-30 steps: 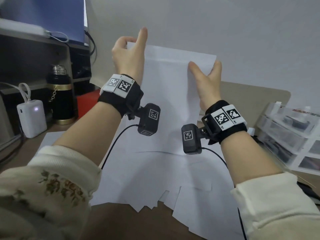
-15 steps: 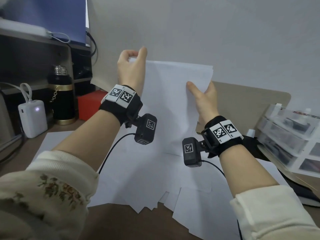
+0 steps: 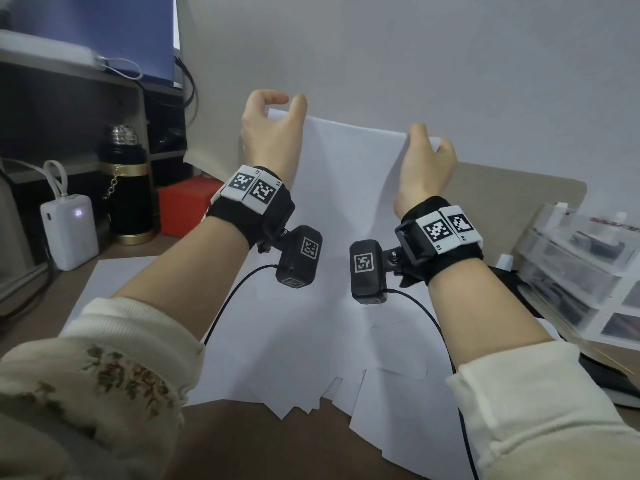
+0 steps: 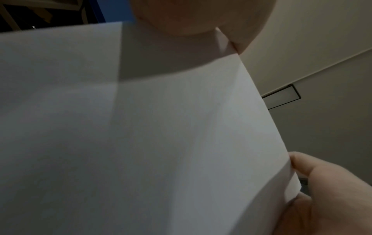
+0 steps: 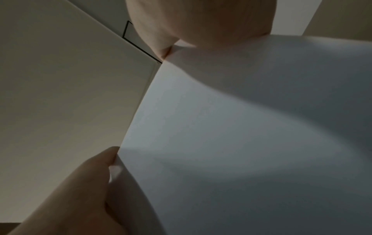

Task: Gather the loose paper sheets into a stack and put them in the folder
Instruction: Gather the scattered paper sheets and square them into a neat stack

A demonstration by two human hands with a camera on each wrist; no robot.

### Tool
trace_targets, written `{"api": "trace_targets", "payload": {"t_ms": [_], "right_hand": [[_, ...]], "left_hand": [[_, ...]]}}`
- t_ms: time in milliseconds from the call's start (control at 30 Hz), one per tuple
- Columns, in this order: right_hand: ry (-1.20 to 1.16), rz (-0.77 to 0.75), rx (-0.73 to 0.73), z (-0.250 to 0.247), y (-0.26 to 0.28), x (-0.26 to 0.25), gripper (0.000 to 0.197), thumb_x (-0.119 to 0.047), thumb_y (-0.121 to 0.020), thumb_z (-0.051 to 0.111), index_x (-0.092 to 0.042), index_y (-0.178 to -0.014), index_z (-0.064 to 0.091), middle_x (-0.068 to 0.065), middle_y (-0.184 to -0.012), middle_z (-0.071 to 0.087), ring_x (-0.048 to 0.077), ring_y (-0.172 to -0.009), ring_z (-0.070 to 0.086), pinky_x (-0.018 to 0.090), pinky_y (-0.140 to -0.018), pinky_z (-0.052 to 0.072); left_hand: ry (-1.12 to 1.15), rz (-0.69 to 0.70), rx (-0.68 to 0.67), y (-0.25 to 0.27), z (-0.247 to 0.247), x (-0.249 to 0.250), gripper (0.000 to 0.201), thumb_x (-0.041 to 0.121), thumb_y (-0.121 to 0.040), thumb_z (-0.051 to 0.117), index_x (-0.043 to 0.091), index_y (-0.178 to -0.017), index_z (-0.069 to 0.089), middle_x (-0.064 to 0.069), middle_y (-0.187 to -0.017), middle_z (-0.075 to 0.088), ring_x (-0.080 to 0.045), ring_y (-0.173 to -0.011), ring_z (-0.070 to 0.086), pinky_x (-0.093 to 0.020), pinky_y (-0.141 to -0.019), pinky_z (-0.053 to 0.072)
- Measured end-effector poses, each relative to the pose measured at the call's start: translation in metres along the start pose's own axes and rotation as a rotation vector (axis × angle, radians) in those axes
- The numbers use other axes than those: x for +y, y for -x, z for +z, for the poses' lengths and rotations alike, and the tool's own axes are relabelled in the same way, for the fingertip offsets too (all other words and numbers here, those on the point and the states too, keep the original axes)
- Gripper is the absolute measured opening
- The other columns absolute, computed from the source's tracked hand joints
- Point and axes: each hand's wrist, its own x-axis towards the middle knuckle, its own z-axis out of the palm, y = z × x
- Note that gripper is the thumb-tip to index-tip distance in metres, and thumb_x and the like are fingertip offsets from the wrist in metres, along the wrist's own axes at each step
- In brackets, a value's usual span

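A stack of white paper sheets (image 3: 346, 188) stands upright over the table, its lower edge among loose sheets (image 3: 304, 362) fanned across the wooden table (image 3: 242, 445). My left hand (image 3: 270, 133) curls round the stack's top left corner. My right hand (image 3: 427, 154) grips the top right corner. In the left wrist view the stack (image 4: 161, 143) fills the frame, with my thumb (image 4: 322, 182) on its edge. The right wrist view shows the stack (image 5: 241, 143) with my thumb (image 5: 90, 182) pinching its side edge. I cannot pick out a folder for certain.
At the left stand a black-and-gold flask (image 3: 126, 188), a white power bank (image 3: 71, 230) and a red box (image 3: 187, 202) under a shelf (image 3: 69, 71). Clear plastic drawers (image 3: 581, 271) sit at the right, with a dark flat item (image 3: 609, 379) beside them. A tan board (image 3: 519, 202) leans behind.
The stack has come down from its higher position. My right hand slid up its right edge to the top corner, and my left-hand fingers curled over the top left corner.
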Motion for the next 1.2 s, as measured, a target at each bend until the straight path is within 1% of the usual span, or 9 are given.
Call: {"api": "trace_targets", "payload": {"t_ms": [133, 267, 467, 633, 700, 833, 967, 1100, 1200], "right_hand": [[0.001, -0.002, 0.001, 0.001, 0.001, 0.001, 0.014, -0.025, -0.086, 0.056, -0.022, -0.074, 0.047, -0.008, -0.073, 0.049, 0.01, -0.064, 0.045, 0.023, -0.063, 0.038], [0.02, -0.038, -0.019, 0.001, 0.001, 0.003, 0.015, -0.033, -0.089, 0.058, -0.023, -0.079, 0.051, -0.011, -0.077, 0.052, 0.005, -0.068, 0.05, 0.02, -0.065, 0.04], [0.062, -0.127, -0.075, 0.003, 0.002, 0.006, 0.031, -0.051, -0.087, 0.061, -0.021, -0.089, 0.053, -0.015, -0.086, 0.054, -0.003, -0.077, 0.052, 0.017, -0.069, 0.042], [0.072, -0.173, -0.126, -0.005, 0.002, 0.021, 0.03, -0.042, -0.08, 0.072, -0.023, -0.083, 0.05, -0.009, -0.088, 0.058, 0.008, -0.081, 0.055, 0.027, -0.086, 0.048], [0.038, -0.155, -0.163, -0.013, 0.001, 0.028, 0.025, -0.033, -0.079, 0.075, -0.021, -0.087, 0.054, -0.006, -0.091, 0.065, 0.009, -0.084, 0.062, 0.031, -0.088, 0.052], [-0.042, -0.027, -0.332, -0.032, 0.001, 0.046, 0.029, -0.017, -0.083, 0.074, -0.009, -0.108, 0.064, 0.005, -0.106, 0.072, 0.02, -0.098, 0.069, 0.035, -0.089, 0.055], [0.0, 0.192, -0.497, -0.052, -0.001, 0.068, 0.033, -0.014, -0.083, 0.073, -0.007, -0.114, 0.065, 0.013, -0.114, 0.07, 0.031, -0.106, 0.066, 0.048, -0.095, 0.051], [0.18, 0.223, -0.518, -0.062, 0.001, 0.085, 0.027, -0.013, -0.078, 0.077, -0.015, -0.103, 0.069, 0.002, -0.102, 0.074, 0.019, -0.093, 0.071, 0.032, -0.081, 0.055], [0.176, 0.192, -0.443, -0.061, 0.006, 0.089, 0.019, -0.009, -0.076, 0.078, -0.016, -0.091, 0.069, -0.003, -0.089, 0.074, 0.012, -0.08, 0.072, 0.024, -0.07, 0.054]], "left_hand": [[0.064, -0.009, -0.052, 0.004, 0.001, -0.001, 0.033, 0.051, -0.078, 0.071, 0.024, -0.093, 0.059, 0.021, -0.093, 0.054, 0.001, -0.099, 0.051, -0.007, -0.072, 0.034], [0.056, 0.004, -0.124, 0.006, -0.004, -0.003, 0.043, 0.051, -0.073, 0.077, 0.026, -0.1, 0.054, 0.024, -0.095, 0.049, 0.024, -0.084, 0.042, -0.001, -0.066, 0.034], [0.086, 0.076, -0.245, 0.008, -0.01, -0.008, 0.044, 0.005, -0.082, 0.069, 0.011, -0.121, 0.049, 0.007, -0.112, 0.045, 0.028, -0.077, 0.043, 0.004, -0.066, 0.034], [0.055, 0.095, -0.27, 0.006, -0.014, -0.013, 0.036, 0.009, -0.081, 0.068, 0.018, -0.113, 0.053, 0.018, -0.104, 0.047, 0.015, -0.092, 0.045, 0.0, -0.076, 0.038], [0.044, 0.061, -0.295, 0.008, -0.017, -0.018, 0.036, 0.014, -0.079, 0.073, 0.024, -0.106, 0.052, 0.015, -0.103, 0.053, 0.005, -0.093, 0.054, -0.011, -0.082, 0.047], [0.155, -0.143, -0.513, 0.011, -0.036, -0.05, 0.045, 0.014, -0.077, 0.078, 0.01, -0.117, 0.058, -0.005, -0.112, 0.068, -0.017, -0.099, 0.069, -0.033, -0.085, 0.057], [-0.097, -0.334, -0.687, 0.016, -0.053, -0.086, 0.056, 0.025, -0.072, 0.084, 0.018, -0.124, 0.064, 0.003, -0.116, 0.07, -0.015, -0.106, 0.067, -0.042, -0.098, 0.051], [-0.109, -0.371, -0.673, 0.018, -0.053, -0.093, 0.054, 0.028, -0.066, 0.088, 0.014, -0.114, 0.069, 0.002, -0.107, 0.073, -0.014, -0.1, 0.07, -0.036, -0.094, 0.053], [-0.046, -0.328, -0.632, 0.023, -0.046, -0.086, 0.034, 0.014, -0.074, 0.083, 0.011, -0.106, 0.07, 0.0, -0.099, 0.074, -0.008, -0.085, 0.072, -0.025, -0.076, 0.056]]}}
